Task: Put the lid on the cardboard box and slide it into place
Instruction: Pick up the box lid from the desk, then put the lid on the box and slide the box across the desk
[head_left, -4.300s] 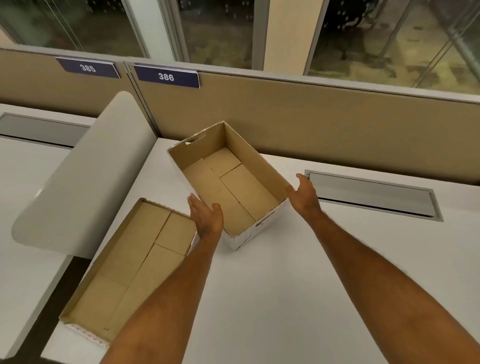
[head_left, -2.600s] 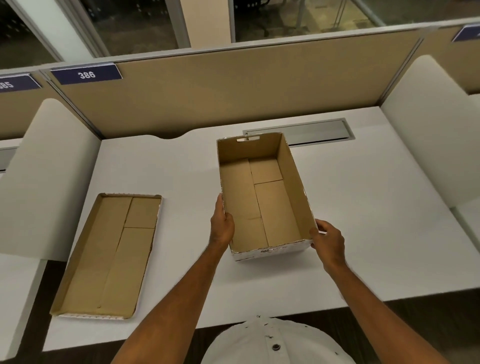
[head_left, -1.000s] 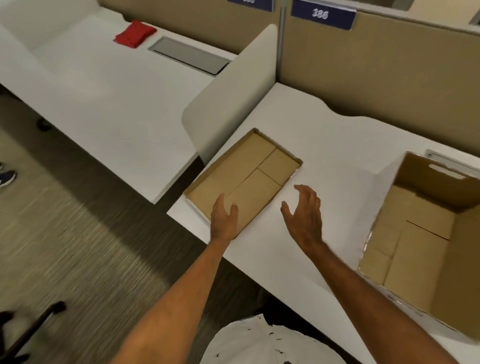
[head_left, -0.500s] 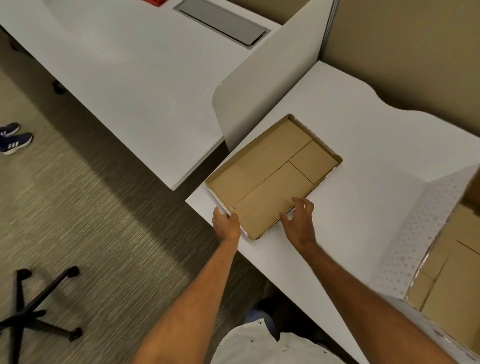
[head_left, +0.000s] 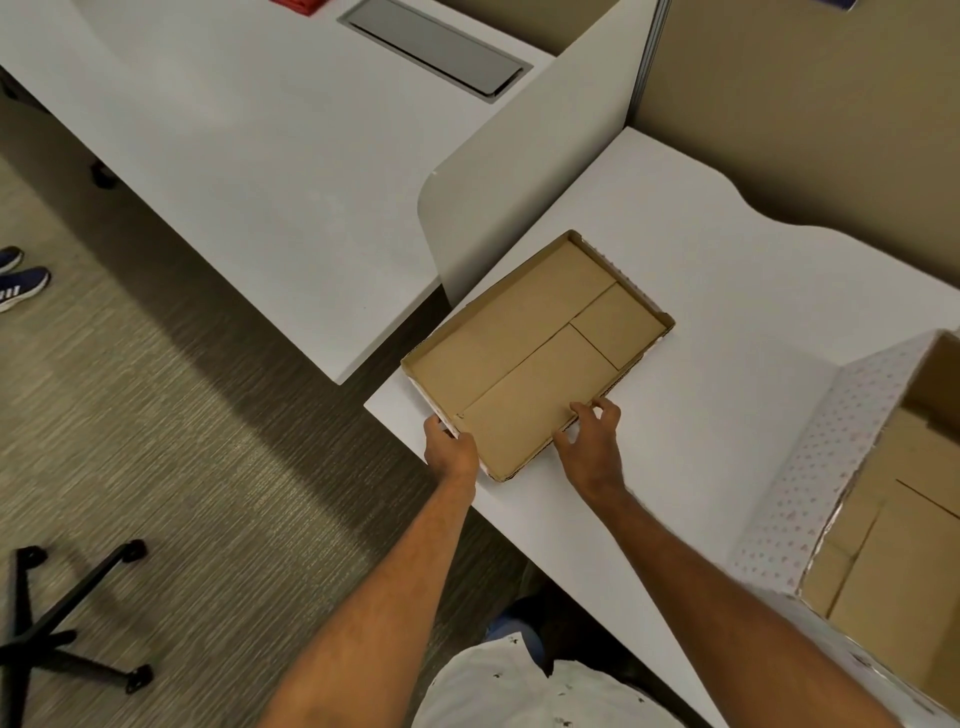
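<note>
The shallow cardboard lid (head_left: 535, 353) lies upside down on the white desk (head_left: 727, 322), its brown inside facing up, near the desk's left front corner. My left hand (head_left: 451, 451) grips the lid's near left corner. My right hand (head_left: 589, 441) holds the lid's near long rim, fingers curled over the edge. The open cardboard box (head_left: 883, 525), white with small dots outside and brown inside, stands at the right, cut off by the frame edge.
A white divider panel (head_left: 524, 171) stands just behind the lid's left side. A beige partition wall (head_left: 810, 109) runs along the back. A neighbouring desk (head_left: 249, 156) with a grey cable hatch (head_left: 434, 47) lies to the left. A chair base (head_left: 57, 623) stands on the carpet.
My hands left the box and swung left to the lid. Both have closed on its near edge, the left at the corner, the right on the rim.
</note>
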